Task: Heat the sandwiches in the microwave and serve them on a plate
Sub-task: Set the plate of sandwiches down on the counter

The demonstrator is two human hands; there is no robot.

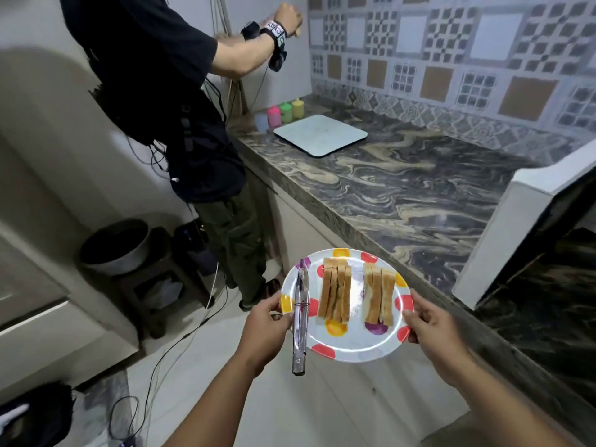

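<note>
We stand beside a marbled dark countertop (403, 195) that runs along a wall of patterned tiles, with pale floor below us. Between our two hands we carry a round plate (354, 346) with coloured dots, held out over the floor just short of the counter's edge. Our left hand (266, 321) grips the plate's left rim, thumb on top, and our right hand (429, 321) grips the right rim in the same way. On the plate, between the hands, lie two sandwiches (335, 290), one stack nearer the left hand and the other nearer the right. A pair of metal tongs (300, 314) lies along the plate's left side just beside the left thumb, its handle end sticking out past the near rim. To the right of our right hand stands the white microwave (503, 240) on the counter, its door swung open. Farther off past the plate we see a white board (321, 134) on the counter, four small coloured bottles (280, 114) behind it, and another person (180, 101) in dark clothes reaching toward the wall.
</note>
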